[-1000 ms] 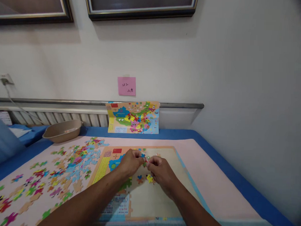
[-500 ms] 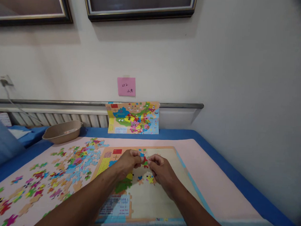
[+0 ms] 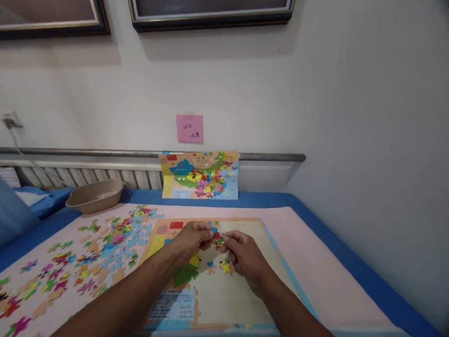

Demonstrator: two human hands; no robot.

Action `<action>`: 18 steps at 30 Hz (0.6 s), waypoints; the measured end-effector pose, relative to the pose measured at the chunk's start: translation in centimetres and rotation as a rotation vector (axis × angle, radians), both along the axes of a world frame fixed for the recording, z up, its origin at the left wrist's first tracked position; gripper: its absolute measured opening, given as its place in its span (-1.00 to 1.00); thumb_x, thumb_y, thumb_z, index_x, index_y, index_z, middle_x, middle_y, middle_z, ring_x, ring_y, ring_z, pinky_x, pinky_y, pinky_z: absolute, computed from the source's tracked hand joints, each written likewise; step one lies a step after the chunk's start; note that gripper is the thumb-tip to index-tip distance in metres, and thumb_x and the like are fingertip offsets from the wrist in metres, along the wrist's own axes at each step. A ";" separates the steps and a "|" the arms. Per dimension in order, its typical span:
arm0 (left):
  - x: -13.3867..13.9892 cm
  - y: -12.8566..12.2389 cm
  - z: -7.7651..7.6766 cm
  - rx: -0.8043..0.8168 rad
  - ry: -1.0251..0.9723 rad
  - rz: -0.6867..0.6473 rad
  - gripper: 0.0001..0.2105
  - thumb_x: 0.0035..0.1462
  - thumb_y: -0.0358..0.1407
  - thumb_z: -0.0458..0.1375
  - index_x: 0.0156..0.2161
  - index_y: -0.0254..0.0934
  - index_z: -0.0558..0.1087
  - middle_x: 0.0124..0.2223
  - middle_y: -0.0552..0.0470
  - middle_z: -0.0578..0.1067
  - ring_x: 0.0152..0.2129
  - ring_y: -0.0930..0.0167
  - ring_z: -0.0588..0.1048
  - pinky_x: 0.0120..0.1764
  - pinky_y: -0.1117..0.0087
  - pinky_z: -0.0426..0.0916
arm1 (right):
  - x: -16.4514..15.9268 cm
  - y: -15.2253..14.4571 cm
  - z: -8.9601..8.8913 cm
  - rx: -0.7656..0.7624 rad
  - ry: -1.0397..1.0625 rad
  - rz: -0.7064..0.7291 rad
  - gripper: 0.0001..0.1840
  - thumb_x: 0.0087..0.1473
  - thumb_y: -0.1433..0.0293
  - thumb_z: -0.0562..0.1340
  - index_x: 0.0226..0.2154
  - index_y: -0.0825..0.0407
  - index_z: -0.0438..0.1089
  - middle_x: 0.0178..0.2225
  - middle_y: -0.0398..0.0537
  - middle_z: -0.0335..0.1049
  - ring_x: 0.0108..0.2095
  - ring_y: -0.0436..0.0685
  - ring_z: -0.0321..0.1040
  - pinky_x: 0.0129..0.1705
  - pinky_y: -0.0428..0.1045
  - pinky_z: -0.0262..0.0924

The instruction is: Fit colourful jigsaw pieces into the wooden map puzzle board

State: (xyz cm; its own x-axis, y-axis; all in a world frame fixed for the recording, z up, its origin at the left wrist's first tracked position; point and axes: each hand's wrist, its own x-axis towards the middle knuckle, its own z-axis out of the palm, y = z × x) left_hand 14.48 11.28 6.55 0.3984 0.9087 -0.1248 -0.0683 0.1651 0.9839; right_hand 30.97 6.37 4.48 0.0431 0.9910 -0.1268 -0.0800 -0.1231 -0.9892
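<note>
Over the puzzle board (image 3: 238, 299), my left hand (image 3: 194, 238) and my right hand (image 3: 242, 252) meet around small joined puzzle pieces (image 3: 217, 235), red with blue and green parts. Thumb and fingers of each hand pinch them, the left from one side and the right from the other. Below the hands, a blue-and-tan puzzle piece (image 3: 210, 267) and a yellow puzzle piece (image 3: 225, 267) lie loose on the board. The board's left part carries fitted map pieces, among them a green section (image 3: 186, 276), partly hidden by my left arm.
Many loose puzzle pieces (image 3: 115, 238) spread over the pink sheet to the left. A tan basin (image 3: 96, 196) stands at the back left. A printed map picture (image 3: 200, 176) leans on the wall under a metal rail (image 3: 272, 157).
Both hands stay almost in place, still pinching the joined pieces; slightly more of the red part shows between the fingertips. The view has shifted a little.
</note>
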 end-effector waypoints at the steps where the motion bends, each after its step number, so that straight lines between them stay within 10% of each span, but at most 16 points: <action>1: 0.0 0.0 0.0 -0.005 -0.005 0.004 -0.75 -0.29 -0.19 0.35 -0.54 -0.32 0.44 -0.55 0.04 0.49 -0.67 0.54 0.29 -0.50 0.44 0.10 | 0.0 -0.1 0.0 -0.004 0.001 -0.002 -0.66 -0.07 0.11 0.29 -0.38 0.05 0.41 -0.49 -0.12 0.45 -0.71 -0.14 -0.02 -0.70 -0.17 -0.23; 18: -0.3 -0.5 0.3 -0.141 -0.170 0.010 -0.65 -0.25 -0.29 0.31 -0.26 -0.40 0.55 -0.40 -0.11 0.58 -0.52 0.40 0.53 -0.42 0.41 0.38 | -0.2 0.5 -0.3 0.152 0.032 -0.152 -0.56 -0.18 0.15 0.34 -0.25 0.06 0.47 -0.56 -0.25 0.26 -0.64 -0.09 -0.03 -0.60 -0.11 -0.14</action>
State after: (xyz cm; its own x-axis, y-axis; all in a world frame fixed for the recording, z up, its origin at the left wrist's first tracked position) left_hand 14.17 10.79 6.80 0.4157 0.8911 -0.1822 -0.2337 0.2983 0.9254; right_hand 30.82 6.85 4.21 0.1921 0.9812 0.0203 -0.1179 0.0436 -0.9921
